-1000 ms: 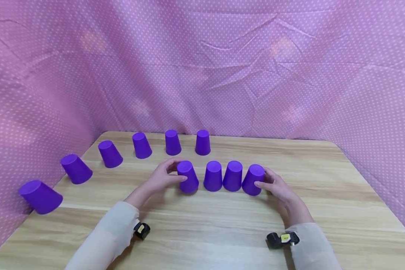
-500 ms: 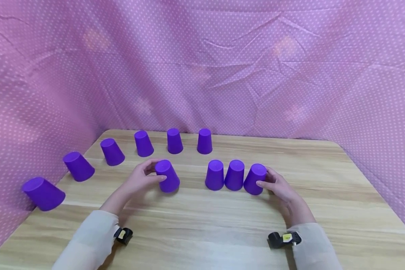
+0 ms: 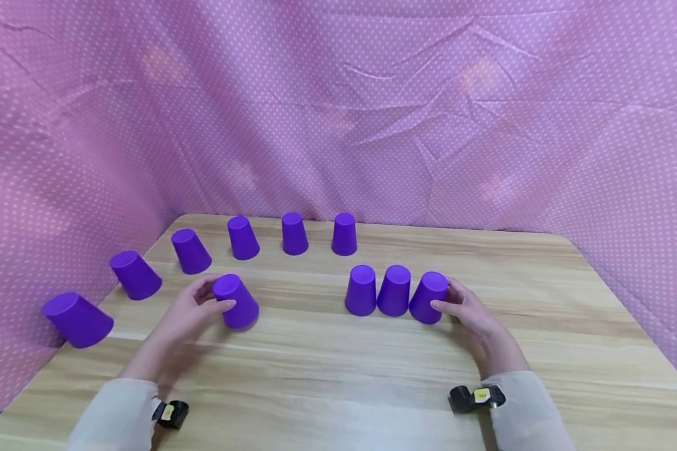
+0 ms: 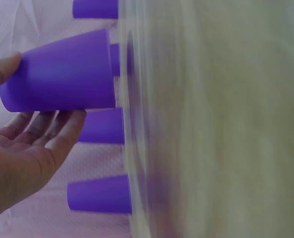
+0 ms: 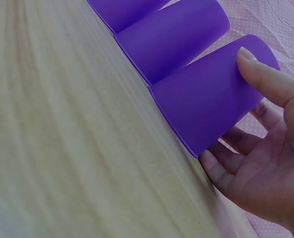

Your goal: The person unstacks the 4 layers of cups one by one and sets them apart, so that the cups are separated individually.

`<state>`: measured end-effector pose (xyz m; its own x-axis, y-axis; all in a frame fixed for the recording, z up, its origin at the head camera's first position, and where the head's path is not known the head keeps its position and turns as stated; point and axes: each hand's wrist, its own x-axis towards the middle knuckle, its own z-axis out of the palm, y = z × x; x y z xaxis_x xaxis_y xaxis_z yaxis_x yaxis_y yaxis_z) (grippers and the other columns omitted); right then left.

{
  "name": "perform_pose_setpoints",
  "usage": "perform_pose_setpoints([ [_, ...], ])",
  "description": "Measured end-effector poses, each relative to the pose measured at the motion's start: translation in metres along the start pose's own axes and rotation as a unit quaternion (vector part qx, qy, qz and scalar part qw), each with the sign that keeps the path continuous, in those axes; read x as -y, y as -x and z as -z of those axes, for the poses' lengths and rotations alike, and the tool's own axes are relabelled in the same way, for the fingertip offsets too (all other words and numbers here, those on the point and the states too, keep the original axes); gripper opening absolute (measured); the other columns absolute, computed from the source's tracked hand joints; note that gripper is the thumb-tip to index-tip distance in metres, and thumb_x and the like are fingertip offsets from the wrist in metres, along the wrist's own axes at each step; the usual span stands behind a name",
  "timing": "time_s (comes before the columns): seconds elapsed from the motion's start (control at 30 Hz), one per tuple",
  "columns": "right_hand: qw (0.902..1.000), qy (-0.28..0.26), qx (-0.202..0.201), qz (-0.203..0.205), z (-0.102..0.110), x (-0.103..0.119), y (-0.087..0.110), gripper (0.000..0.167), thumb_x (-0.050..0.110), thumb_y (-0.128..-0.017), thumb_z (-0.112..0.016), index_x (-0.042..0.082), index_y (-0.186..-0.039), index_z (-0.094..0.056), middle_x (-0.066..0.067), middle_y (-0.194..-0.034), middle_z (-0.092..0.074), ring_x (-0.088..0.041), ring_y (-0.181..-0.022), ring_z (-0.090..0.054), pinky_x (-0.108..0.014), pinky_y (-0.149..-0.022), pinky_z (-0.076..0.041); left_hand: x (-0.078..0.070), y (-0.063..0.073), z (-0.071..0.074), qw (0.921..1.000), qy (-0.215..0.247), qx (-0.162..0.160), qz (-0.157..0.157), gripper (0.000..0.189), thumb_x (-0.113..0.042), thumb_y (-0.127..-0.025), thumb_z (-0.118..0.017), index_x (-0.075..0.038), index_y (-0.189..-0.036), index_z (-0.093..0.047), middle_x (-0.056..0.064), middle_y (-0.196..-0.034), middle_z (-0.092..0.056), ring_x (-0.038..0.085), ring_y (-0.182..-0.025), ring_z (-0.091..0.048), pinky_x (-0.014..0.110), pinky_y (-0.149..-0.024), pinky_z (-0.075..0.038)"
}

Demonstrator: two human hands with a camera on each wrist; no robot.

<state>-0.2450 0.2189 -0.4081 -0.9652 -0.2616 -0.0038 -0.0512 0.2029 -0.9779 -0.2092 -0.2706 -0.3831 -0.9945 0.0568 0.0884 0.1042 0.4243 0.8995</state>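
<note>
An upside-down purple cup (image 3: 238, 303) is in the grip of my left hand (image 3: 187, 312), thumb on the near side and fingers behind it. In the left wrist view that cup (image 4: 62, 74) has its rim close to the wooden table; whether it touches cannot be told. My right hand (image 3: 472, 313) holds another inverted purple cup (image 3: 429, 298), the right end of a close row of three. In the right wrist view its rim rests on the table, beside the middle cup (image 5: 174, 39). The third cup (image 3: 361, 290) stands at the row's left end.
Several more inverted purple cups form a curved line along the back and left of the wooden table (image 3: 338, 376), from a back cup (image 3: 345, 235) round to a cup (image 3: 79, 320) near the left edge. A pink dotted cloth (image 3: 338, 113) hangs behind and at both sides.
My left hand has carried its cup leftward, away from the row of cups and toward the curved line. The right hand has stayed on its cup at the row's right end.
</note>
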Motion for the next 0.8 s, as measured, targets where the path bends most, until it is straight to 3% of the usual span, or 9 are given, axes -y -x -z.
perform_pose_setpoints([
  [0.1, 1.0, 0.003, -0.001, -0.006, 0.0, 0.0, 0.0, 0.066, 0.014, -0.078, -0.062, 0.0, -0.132, -0.027, -0.027, -0.123, -0.038, -0.036, -0.113, -0.035, -0.048, -0.096, -0.023, 0.011, 0.003, 0.013, 0.9992, -0.024, -0.031, 0.008, 0.062, -0.032, -0.075, -0.066, -0.006, -0.124, -0.038, 0.008, -0.114, -0.049, 0.012, -0.101, -0.046, 0.021, -0.083, -0.04],
  [0.17, 1.0, 0.002, -0.001, -0.006, 0.0, 0.0, 0.0, 0.065, 0.014, -0.078, -0.062, -0.001, -0.132, -0.027, -0.027, -0.123, -0.038, -0.036, -0.114, -0.034, -0.048, -0.096, -0.022, 0.01, 0.008, 0.02, 0.9976, -0.046, -0.051, 0.004, 0.061, -0.03, -0.076, -0.066, -0.004, -0.124, -0.039, 0.01, -0.113, -0.049, 0.009, -0.097, -0.047, 0.015, -0.077, -0.041],
  [0.33, 1.0, -0.003, 0.002, 0.005, 0.0, 0.0, 0.001, 0.065, 0.012, -0.079, -0.061, -0.002, -0.132, -0.026, -0.028, -0.125, -0.036, -0.037, -0.115, -0.031, -0.049, -0.097, -0.019, 0.003, 0.019, 0.036, 0.992, -0.085, -0.092, 0.015, 0.063, -0.027, -0.077, -0.065, 0.005, -0.123, -0.036, 0.022, -0.115, -0.045, 0.021, -0.099, -0.046, 0.018, -0.077, -0.042],
  [0.5, 0.9998, -0.012, 0.005, 0.012, 0.0, -0.001, 0.0, 0.064, 0.01, -0.078, -0.061, -0.003, -0.131, -0.027, -0.028, -0.125, -0.036, -0.036, -0.115, -0.032, -0.048, -0.098, -0.019, 0.046, 0.01, 0.058, 0.9817, -0.099, -0.15, 0.063, 0.079, -0.042, -0.071, -0.066, 0.001, -0.127, -0.031, 0.02, -0.12, -0.042, 0.029, -0.106, -0.042, 0.034, -0.085, -0.041],
  [0.6, 0.9998, -0.014, 0.007, 0.013, -0.001, -0.001, -0.001, 0.064, 0.01, -0.078, -0.062, -0.003, -0.131, -0.027, -0.028, -0.124, -0.037, -0.036, -0.114, -0.033, -0.047, -0.098, -0.02, 0.076, 0.003, 0.073, 0.9759, -0.107, -0.175, 0.073, 0.086, -0.047, -0.068, -0.066, 0.0, -0.129, -0.029, 0.021, -0.122, -0.041, 0.033, -0.108, -0.04, 0.043, -0.086, -0.038],
  [0.7, 0.9997, -0.017, 0.007, 0.012, -0.001, -0.001, 0.0, 0.064, 0.01, -0.078, -0.062, -0.003, -0.131, -0.027, -0.028, -0.123, -0.037, -0.036, -0.114, -0.034, -0.047, -0.097, -0.021, 0.093, 0.001, 0.086, 0.9708, -0.119, -0.196, 0.072, 0.086, -0.047, -0.067, -0.067, 0.001, -0.128, -0.03, 0.022, -0.121, -0.042, 0.035, -0.106, -0.041, 0.045, -0.084, -0.039],
  [0.8, 0.9997, -0.019, 0.007, 0.01, -0.001, 0.0, 0.0, 0.065, 0.01, -0.078, -0.061, -0.003, -0.131, -0.026, -0.029, -0.124, -0.036, -0.036, -0.114, -0.033, -0.048, -0.097, -0.021, 0.099, 0.002, 0.094, 0.9653, -0.126, -0.213, 0.082, 0.084, -0.047, -0.067, -0.068, 0.001, -0.127, -0.033, 0.021, -0.12, -0.043, 0.034, -0.105, -0.042, 0.043, -0.083, -0.04],
])
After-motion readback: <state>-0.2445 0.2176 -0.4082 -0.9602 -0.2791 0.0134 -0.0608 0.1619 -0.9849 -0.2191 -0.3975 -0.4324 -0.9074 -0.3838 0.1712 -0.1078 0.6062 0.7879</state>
